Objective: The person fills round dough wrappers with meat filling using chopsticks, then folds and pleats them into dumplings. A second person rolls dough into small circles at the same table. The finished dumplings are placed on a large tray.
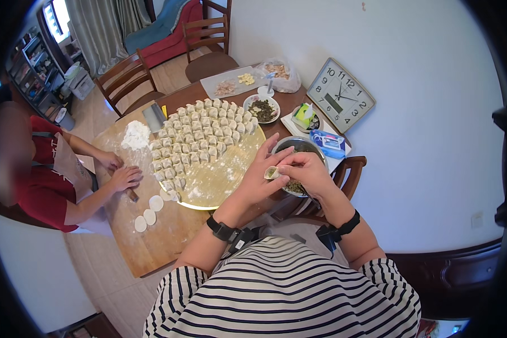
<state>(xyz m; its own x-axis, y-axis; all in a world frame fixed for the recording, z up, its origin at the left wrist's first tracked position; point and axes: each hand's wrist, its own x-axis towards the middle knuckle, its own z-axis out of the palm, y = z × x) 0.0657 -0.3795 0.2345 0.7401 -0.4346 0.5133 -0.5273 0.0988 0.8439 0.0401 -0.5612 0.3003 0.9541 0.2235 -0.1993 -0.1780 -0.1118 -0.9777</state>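
Between my left hand (pixel 260 171) and my right hand (pixel 306 171) is a small dumpling (pixel 271 173), part-folded, with green filling showing at its top. Fingers of both hands touch its dough. Below and behind my hands stands a metal bowl (pixel 321 157) of chopped filling; a dark utensil handle shows at its lower edge. To the left, a large round yellow tray (pixel 207 177) dusted with flour carries many rows of folded dumplings (pixel 198 131). Several round dough wrappers (pixel 150 217) lie on the wooden board beside it.
A co-worker's hands (pixel 124 177) rest on a rolling pin (pixel 131 194) on the wooden board (pixel 160 249), near a flour heap (pixel 136 135) and a metal scraper (pixel 153 117). Behind the tray are a plate of dark filling (pixel 262 110), tissues (pixel 306 116), a wipes pack (pixel 327 143) and a clock (pixel 341 96).
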